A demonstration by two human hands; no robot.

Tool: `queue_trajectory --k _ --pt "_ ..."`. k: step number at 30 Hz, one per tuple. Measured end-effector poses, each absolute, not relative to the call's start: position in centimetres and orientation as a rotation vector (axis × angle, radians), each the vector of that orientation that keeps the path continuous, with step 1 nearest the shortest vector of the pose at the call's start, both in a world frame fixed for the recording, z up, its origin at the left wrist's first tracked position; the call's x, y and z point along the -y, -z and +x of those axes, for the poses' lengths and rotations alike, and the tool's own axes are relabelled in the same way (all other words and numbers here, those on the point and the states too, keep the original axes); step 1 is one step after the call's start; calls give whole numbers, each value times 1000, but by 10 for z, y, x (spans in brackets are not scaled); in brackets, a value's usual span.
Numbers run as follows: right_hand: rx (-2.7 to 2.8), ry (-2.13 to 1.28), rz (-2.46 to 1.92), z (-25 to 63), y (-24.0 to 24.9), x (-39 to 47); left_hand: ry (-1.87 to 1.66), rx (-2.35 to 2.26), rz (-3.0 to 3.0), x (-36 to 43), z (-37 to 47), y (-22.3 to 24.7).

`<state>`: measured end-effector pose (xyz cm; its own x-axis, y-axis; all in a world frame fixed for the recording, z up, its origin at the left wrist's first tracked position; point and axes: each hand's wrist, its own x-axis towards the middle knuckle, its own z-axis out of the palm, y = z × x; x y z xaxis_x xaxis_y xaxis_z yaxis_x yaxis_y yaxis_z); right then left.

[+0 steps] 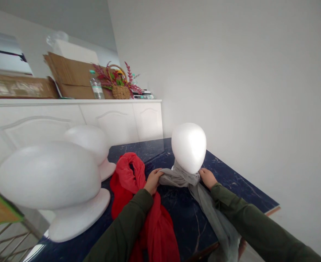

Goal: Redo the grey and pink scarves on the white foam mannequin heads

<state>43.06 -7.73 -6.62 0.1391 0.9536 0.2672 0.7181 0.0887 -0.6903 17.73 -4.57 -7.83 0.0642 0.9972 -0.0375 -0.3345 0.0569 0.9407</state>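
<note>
A white mannequin head (189, 145) stands on the dark blue marbled table. Around its neck goes a grey scarf (180, 177), knotted at the front, with one long end hanging down over the table edge. My left hand (152, 181) is closed on a stretch of the scarf, held out to the left of the neck. At the right side of the neck, my right hand (208, 177) pinches the scarf near the knot; its fingertips are partly hidden. A red scarf (161, 229) lies looped and heaped beside my left forearm.
Two more white mannequin heads, a near one (51, 174) and a farther one (90, 142), stand on the left of the table (193, 222). Behind, a white cabinet (108, 122) bears cardboard boxes (73, 74), a bottle (97, 87) and a flower basket (121, 92). A wall rises at the right.
</note>
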Motion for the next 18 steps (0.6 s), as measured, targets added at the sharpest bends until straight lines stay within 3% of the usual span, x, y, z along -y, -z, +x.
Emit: queue_trajectory --k 7,18 --pt "1457 -464 -1706 428 80 79 -1196 -817 931 54 185 73" --pt "944 -987 -1370 422 81 76 -1021 -673 1018 64 192 64"
